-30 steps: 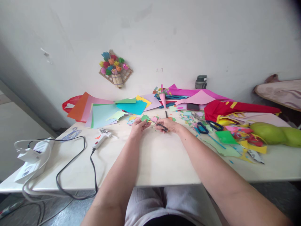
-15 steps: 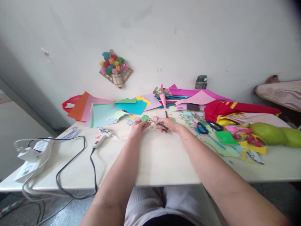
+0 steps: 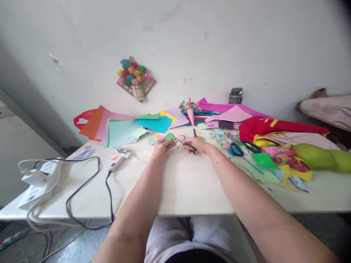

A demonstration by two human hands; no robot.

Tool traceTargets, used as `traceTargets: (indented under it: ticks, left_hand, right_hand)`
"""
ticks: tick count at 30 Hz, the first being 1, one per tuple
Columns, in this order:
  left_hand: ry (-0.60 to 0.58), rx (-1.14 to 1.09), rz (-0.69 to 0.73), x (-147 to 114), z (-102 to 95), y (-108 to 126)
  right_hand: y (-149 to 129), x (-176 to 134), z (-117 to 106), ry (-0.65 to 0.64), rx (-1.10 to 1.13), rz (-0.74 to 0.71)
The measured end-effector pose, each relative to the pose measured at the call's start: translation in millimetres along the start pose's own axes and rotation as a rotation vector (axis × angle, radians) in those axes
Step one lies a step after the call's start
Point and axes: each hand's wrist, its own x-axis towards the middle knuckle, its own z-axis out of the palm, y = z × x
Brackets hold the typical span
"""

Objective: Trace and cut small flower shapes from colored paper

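Observation:
Between thumb and fingers, my left hand (image 3: 163, 145) pinches a small piece of green paper (image 3: 170, 137). My right hand (image 3: 197, 145) is closed round the dark handles of a pair of scissors (image 3: 190, 147). The blades point left and reach the edge of the green paper; whether they are parted is too small to tell. Small cut paper pieces (image 3: 153, 138) in several colours lie just beyond my left hand. A black pen-like stick (image 3: 194, 132) lies behind my right hand.
A glue gun (image 3: 120, 160) with a black cable lies left, near a white power strip (image 3: 41, 182). Coloured paper sheets (image 3: 120, 131) line the back. To the right are large blue-handled scissors (image 3: 237, 149), paper scraps (image 3: 264, 160), red cloth (image 3: 263, 129) and green fruit-like objects (image 3: 315, 157).
Both hands keep nearly the same place, with the green paper and scissors still held. The whole view has shifted very slightly.

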Motion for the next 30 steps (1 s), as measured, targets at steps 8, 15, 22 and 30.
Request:
traceTargets:
  ticks: [8,15,22,30]
  left_hand:
    - [0.008,-0.009,0.010,1.0,-0.5,-1.0]
    - [0.009,-0.016,0.011,1.5,-0.8,-1.3]
    - [0.008,-0.018,0.019,1.9,-2.1,-2.8]
    - [-0.001,-0.012,0.023,0.5,-1.2,-1.4]
  right_hand:
    - [-5.0,-2.8,1.5,0.013,0.002,0.022]
    - [-6.6,-2.8,2.9,0.028,-0.007,0.021]
    - [-5.5,-0.8,3.0,0.056,-0.001,0.040]
    - [-7.2,-2.0,3.3,0.045,-0.012,0.020]
